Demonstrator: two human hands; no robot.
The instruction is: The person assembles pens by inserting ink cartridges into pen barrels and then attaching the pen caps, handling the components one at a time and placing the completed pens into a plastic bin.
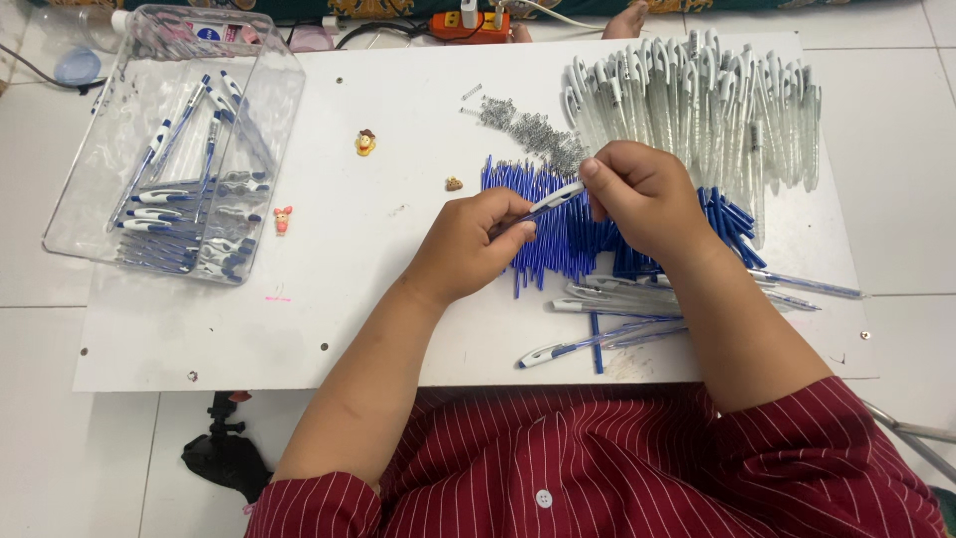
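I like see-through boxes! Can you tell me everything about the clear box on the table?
The clear plastic box sits at the table's far left corner, slightly overhanging its edge. It is rectangular, open-topped, with see-through walls. Inside lie finished pens with white bodies and blue grips, heaped mostly at the near end. Neither hand touches it.

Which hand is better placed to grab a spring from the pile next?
Right, probably. The right hand sits just below the springs, only fingertips on the pen; the left hand grips the pen farther away.
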